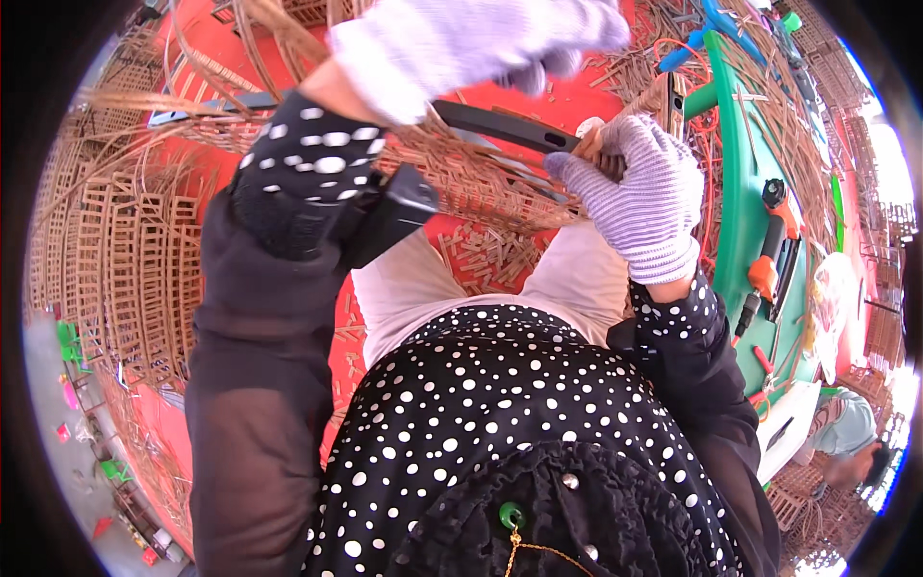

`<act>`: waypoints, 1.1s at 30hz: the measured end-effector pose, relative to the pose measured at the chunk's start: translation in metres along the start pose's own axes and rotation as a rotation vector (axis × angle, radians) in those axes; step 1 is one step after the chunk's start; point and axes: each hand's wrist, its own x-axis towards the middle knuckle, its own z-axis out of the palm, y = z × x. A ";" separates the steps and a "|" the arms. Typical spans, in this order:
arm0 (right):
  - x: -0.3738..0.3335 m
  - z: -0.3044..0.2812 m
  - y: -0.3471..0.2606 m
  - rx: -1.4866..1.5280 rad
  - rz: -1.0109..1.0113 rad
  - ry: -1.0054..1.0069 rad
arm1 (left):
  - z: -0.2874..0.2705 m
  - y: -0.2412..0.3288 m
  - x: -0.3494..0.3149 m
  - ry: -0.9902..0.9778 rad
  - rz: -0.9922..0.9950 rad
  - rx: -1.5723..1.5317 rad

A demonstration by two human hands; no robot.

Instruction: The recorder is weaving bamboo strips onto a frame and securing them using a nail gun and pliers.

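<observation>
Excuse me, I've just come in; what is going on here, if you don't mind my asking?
A person in gloves is handling brown woven latticework above their lap. The right hand grips a brown piece at its edge. The left hand is raised farther out; its grip is unclear. Short cut strips lie below, and an orange-and-black power tool rests to the right.

Lavender-and-white knit gloves [668, 202] cover the left hand [490, 48] and right hand [635, 183]. Black blouse [461, 385] with white polka dots, sheer sleeves [255, 433], dotted cuffs [322, 144], black ruffles [452, 510]; pale trousers [409, 274]; green ring pendant [503, 517], gold chain [556, 551].
</observation>
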 end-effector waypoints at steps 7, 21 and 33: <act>0.001 0.004 0.007 -0.043 -0.043 0.008 | 0.046 -0.032 -0.008 0.032 -0.094 0.039; 0.020 0.007 0.023 -0.193 -0.270 -0.032 | 0.025 -0.048 0.025 0.004 -0.261 0.243; 0.014 -0.049 0.124 -0.056 0.011 0.188 | 0.031 -0.055 0.063 -0.067 -0.431 -0.238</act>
